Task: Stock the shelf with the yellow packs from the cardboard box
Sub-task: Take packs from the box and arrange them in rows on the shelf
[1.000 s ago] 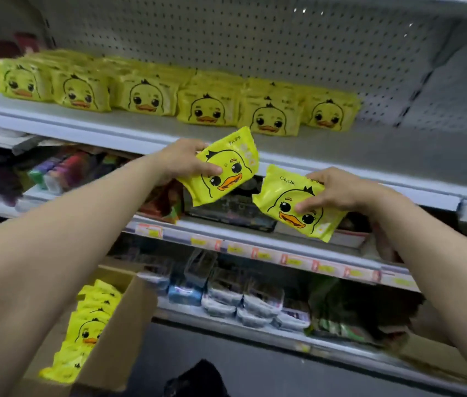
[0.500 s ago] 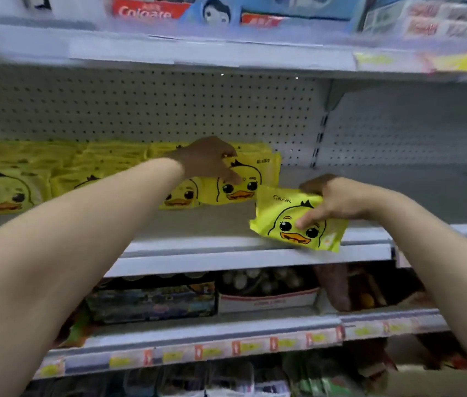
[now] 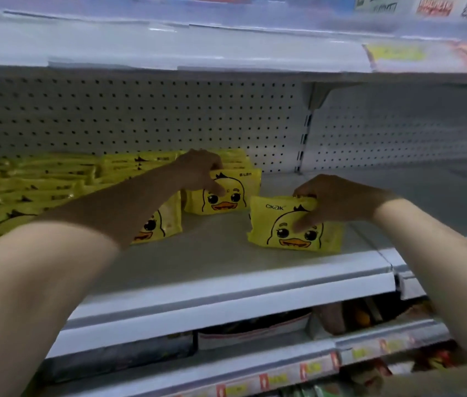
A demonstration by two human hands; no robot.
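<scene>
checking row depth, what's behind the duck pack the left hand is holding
More yellow packs stand behind the duck pack, before the pegboard wall. The left hand and pack hide how many.

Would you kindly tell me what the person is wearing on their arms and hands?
Nothing shows: the left hand and right hand are gloveless, the left forearm and right forearm uncovered to the picture's edge, no sleeve, watch or bracelet in view.
</scene>
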